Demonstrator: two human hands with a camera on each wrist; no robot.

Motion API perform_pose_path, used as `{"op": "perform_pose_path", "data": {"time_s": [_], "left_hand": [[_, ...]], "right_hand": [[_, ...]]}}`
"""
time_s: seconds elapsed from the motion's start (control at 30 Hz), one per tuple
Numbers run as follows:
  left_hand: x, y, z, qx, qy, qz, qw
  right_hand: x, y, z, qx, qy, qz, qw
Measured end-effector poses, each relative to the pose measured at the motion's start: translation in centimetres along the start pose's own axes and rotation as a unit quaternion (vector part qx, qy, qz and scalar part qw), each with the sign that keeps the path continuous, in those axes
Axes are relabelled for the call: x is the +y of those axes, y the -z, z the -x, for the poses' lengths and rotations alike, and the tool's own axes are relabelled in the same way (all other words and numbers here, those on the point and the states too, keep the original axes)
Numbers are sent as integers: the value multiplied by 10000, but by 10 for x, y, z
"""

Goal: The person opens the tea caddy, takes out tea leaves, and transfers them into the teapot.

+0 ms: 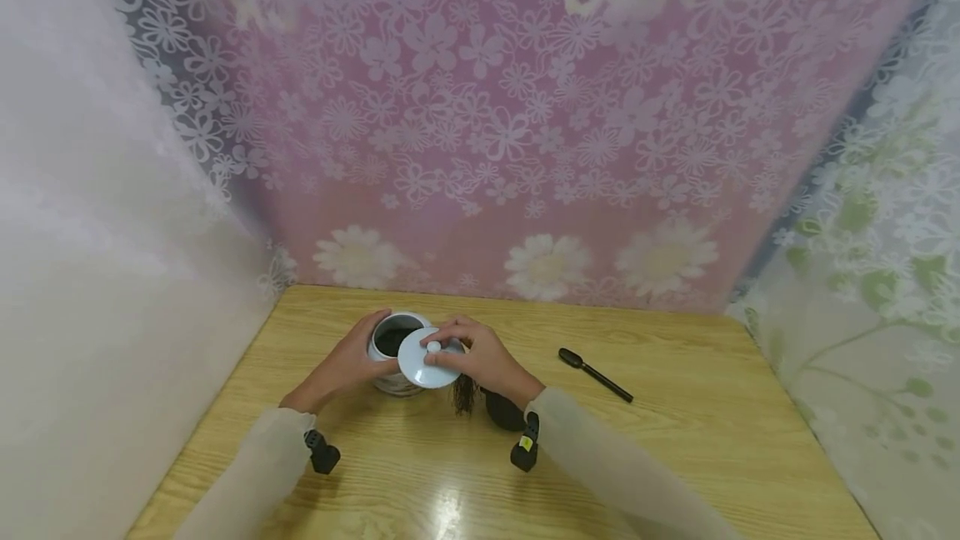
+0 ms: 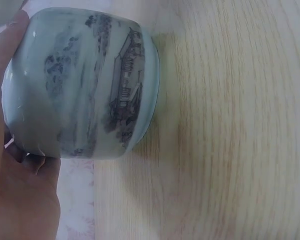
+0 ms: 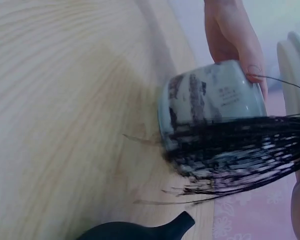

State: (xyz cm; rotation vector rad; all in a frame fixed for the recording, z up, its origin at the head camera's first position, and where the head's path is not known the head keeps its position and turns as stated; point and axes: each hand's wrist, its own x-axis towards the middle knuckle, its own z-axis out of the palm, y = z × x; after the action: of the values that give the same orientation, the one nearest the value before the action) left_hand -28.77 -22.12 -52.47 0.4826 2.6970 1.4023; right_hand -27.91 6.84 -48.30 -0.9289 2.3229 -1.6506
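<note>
A white porcelain jar (image 1: 397, 388) stands on the table with its mouth uncovered and something dark inside. Painted grey buildings run around its side in the left wrist view. My left hand (image 1: 347, 369) grips the jar, thumb and fingers spread around its upper part. Between thumb and fingers, my right hand (image 1: 486, 358) pinches the knob of a round white lid (image 1: 422, 370), held tilted just right of the jar's mouth. A dark stringy tassel (image 3: 240, 145) hangs below the right hand, overlapping the jar in the right wrist view.
A black rounded vessel with a spout (image 3: 140, 231) sits under my right wrist, partly hidden. To the right lies a black scoop (image 1: 597, 376) on the wooden table (image 1: 675, 457). Flowered cloth walls (image 1: 525, 148) enclose the back and sides.
</note>
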Motion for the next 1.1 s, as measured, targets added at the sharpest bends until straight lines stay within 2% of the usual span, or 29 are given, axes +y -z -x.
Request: {"op": "perform_pose_path", "data": {"time_s": [0.13,0.27,0.37,0.53,0.8,0.9,1.1], "left_hand": [[2,1,2,-108,257,165,9995],[3,1,4,-111,327,180,9992],[3,0,3,-103,139,209,9996],[1,-1,1,-95,-151,508,9985],[1,-2,-3,-249,-511,744,9956],[2,-2,-2,-288,-562,794,9948],[2,-2,0,-307,-456,868,9947]], "right_hand": [[-1,-1,-13,206,-67,91,9997],[2,-7,-28,369,-77,125,9992],[3,-13,-38,498,-21,124,9987],[8,-23,-51,580,173,84,9981],[17,-35,-59,551,209,110,9982],[18,-38,-60,572,164,127,9981],[18,-44,-63,676,145,213,9974]]}}
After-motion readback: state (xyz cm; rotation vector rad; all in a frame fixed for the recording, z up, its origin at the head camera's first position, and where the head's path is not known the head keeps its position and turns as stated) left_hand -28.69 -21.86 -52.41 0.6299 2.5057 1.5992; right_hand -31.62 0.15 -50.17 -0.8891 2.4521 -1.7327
